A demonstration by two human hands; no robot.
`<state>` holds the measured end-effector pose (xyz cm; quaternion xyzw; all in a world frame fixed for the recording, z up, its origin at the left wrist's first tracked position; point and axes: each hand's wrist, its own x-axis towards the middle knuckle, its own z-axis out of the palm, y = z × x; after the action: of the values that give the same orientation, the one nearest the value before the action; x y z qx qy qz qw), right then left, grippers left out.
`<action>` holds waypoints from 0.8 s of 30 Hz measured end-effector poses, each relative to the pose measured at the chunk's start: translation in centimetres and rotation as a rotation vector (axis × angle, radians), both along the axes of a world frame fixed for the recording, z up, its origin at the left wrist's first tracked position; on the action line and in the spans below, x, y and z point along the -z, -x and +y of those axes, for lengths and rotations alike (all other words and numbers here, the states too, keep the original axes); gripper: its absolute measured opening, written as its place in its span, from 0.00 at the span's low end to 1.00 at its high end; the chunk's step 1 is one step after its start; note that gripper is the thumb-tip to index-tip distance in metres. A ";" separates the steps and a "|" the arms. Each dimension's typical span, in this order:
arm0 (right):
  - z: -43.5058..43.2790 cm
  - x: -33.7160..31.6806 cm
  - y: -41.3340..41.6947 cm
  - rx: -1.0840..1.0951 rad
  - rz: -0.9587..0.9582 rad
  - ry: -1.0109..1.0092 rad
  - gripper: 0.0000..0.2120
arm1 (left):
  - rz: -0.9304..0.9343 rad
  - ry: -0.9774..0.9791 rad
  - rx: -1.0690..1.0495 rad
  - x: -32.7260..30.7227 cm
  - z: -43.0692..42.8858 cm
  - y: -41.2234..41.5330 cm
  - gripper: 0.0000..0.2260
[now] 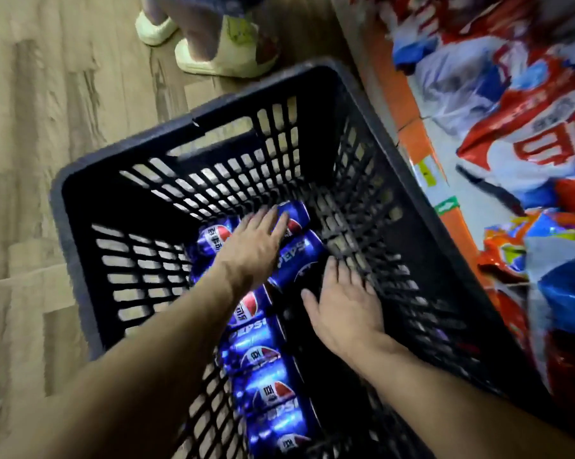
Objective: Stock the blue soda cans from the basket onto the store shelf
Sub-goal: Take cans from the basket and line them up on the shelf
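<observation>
Bare forearms are extended into the black basket (213,111). Nothing is gripped: the left hand (256,246) is laid flat-fingered on the farthest Pepsi can (296,215), and the right hand (342,303) is spread just beside a second Pepsi can (299,260). A row of cans (266,385) is seen lying inside, so most stocking is judged undone.

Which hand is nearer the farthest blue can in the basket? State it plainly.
Left. The left hand lays straight fingers on the farthest can; the right hand is apart from it, closer to the person and to the right.
</observation>
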<state>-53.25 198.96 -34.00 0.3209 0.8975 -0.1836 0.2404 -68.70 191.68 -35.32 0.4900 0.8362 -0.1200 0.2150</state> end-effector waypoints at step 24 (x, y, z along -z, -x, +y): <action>-0.9 9.9 7.5 1.446 0.466 0.470 0.42 | -0.358 -0.300 -0.263 8.1 5.2 4.4 0.41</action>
<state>-60.71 198.07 -43.90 0.7182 0.4317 -0.5410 -0.0711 -73.09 196.84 -43.41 0.4168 0.8499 0.1229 0.2981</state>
